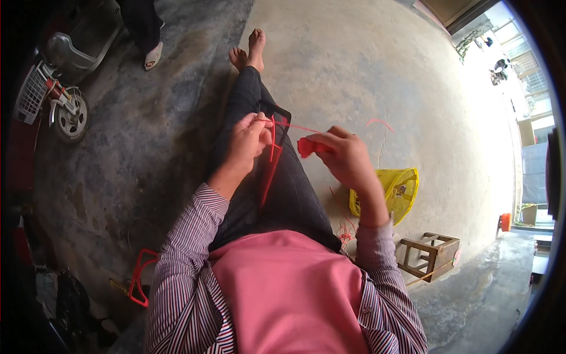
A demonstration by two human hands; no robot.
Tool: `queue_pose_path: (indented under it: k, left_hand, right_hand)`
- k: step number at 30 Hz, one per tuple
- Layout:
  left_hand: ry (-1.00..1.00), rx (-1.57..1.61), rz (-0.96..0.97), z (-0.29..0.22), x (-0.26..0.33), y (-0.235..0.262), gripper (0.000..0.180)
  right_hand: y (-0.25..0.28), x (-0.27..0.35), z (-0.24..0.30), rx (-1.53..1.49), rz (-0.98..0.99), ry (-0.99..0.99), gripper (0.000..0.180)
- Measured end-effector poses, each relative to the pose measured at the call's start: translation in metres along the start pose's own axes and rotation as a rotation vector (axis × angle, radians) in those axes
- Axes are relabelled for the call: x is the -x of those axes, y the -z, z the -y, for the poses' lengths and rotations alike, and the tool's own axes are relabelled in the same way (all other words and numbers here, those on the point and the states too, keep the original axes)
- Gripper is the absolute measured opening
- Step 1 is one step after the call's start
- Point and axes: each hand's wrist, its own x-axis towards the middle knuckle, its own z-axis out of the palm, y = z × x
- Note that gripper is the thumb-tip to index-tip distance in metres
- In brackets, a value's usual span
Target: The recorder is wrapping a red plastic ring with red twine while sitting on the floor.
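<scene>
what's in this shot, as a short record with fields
left hand: left hand pinches a thin red cord that hangs down over the lap
right hand: right hand closed on a small red knotted bundle
between hands: cord runs taut from one grip to the other
lap: dark trousers, legs stretched out
floor: grey concrete floor
nearby: yellow plastic bag; small wooden stool

This looks like a home's covered yard or garage opening onto a street. The bare concrete floor (365,65) is stained and cracked. A parked scooter (62,71) stands at far left, a small wooden stool (429,255) lies tipped at near right beside a yellow plastic bag (396,192), and bright daylight comes through the doorway (507,65) at far right.
</scene>
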Motion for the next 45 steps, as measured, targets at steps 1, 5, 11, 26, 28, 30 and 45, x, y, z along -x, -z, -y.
queue_pose_path:
  k: [1,5,11,26,28,30,45]
  left_hand:
    - [0.066,-0.143,-0.035,0.002,-0.008,0.007,0.022]
    - [-0.041,-0.554,-0.052,0.028,-0.036,0.010,0.030]
    - [-0.388,-0.780,-0.178,-0.012,-0.018,-0.002,0.034]
    - [0.352,-0.142,0.046,-0.014,-0.056,-0.006,0.027]
    - [0.353,-0.218,0.073,-0.007,-0.066,0.000,0.023]
    - [0.378,-0.193,0.094,-0.014,-0.069,0.006,0.020]
    - [-0.235,-0.621,0.456,0.009,-0.003,-0.037,0.034]
  right_hand:
    - [-0.025,-0.010,-0.014,0.192,0.004,0.015,0.025]
    - [-0.081,-0.033,-0.029,-0.074,-0.007,-0.158,0.026]
    - [-0.061,-0.033,-0.007,-0.484,-0.242,-0.081,0.033]
    - [0.028,0.077,-0.032,-1.732,-0.201,-0.251,0.044]
    - [0.019,0.090,-0.050,-1.650,-0.192,-0.362,0.041]
    - [0.006,0.103,-0.069,-1.392,-0.270,-0.626,0.031]
    - [-0.075,0.012,-0.031,-1.765,0.244,-0.651,0.058]
